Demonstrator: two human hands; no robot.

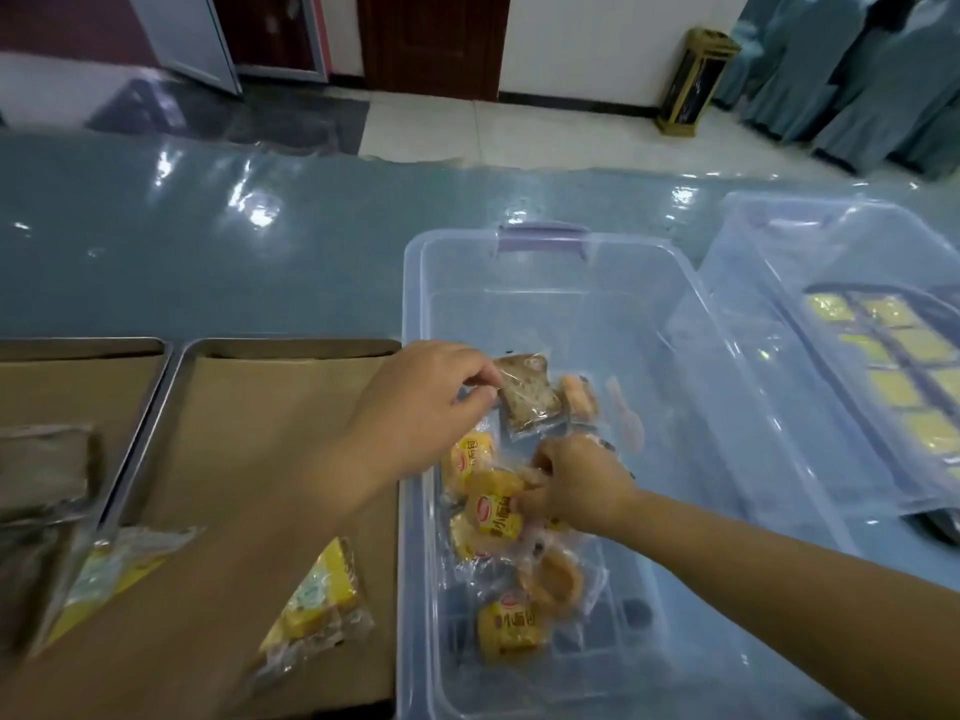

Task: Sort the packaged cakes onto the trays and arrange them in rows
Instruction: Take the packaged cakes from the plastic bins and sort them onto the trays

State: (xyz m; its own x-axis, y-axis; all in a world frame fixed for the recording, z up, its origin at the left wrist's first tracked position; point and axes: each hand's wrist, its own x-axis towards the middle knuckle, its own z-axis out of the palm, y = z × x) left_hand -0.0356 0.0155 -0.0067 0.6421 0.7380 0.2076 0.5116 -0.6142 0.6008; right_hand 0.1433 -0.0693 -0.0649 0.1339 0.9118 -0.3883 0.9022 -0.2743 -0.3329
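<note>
The paper-lined tray (249,459) holds a few cakes. The left hand (415,402) pinches a brown cake packet (530,394) over the clear bin (727,407); the right hand (582,485) seems clenched on yellow packets (493,511), nearer the pile.

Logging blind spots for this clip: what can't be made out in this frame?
- Head view: what the right hand grips; its fingers are buried among the yellow packets.
- Packets on the left tray: motion blur and the frame edge hide them.
- Second bin contents: seen only through hazy plastic, cut off at right.
- Wrapper print: too small.
</note>
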